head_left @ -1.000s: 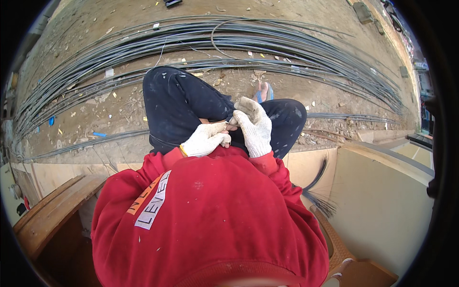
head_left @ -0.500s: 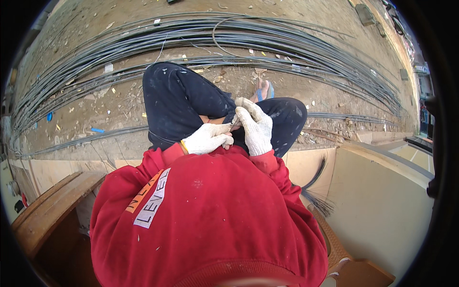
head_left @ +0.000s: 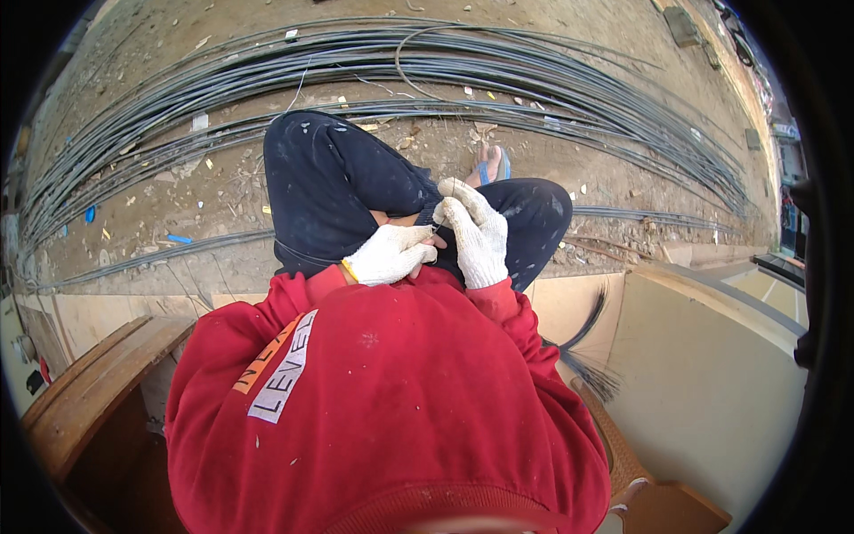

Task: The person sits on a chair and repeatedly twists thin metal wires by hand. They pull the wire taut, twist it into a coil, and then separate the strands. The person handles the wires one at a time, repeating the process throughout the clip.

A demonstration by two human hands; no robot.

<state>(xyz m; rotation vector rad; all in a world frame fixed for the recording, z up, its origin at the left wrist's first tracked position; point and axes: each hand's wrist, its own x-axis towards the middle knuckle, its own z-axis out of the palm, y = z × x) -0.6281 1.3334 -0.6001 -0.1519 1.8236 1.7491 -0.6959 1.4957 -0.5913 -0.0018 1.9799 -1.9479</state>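
White-gloved left hand [head_left: 390, 255] and white-gloved right hand [head_left: 476, 233], both in knitted fabric, near each other above spotted navy trousers [head_left: 320, 182]. With fingers bent inward at thin pale strand [head_left: 435, 229] between them; cannot tell how tightly grasped. Beyond knees, on littered brown soil [head_left: 534, 12], long grey rods [head_left: 534, 68].

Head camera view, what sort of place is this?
Probably an outdoor construction site or work yard: long, thin grey metal-looking rods lie in a pile across brown, debris-strewn dirt ground, with a bent bundle of thin dark wire-like strands on the right.
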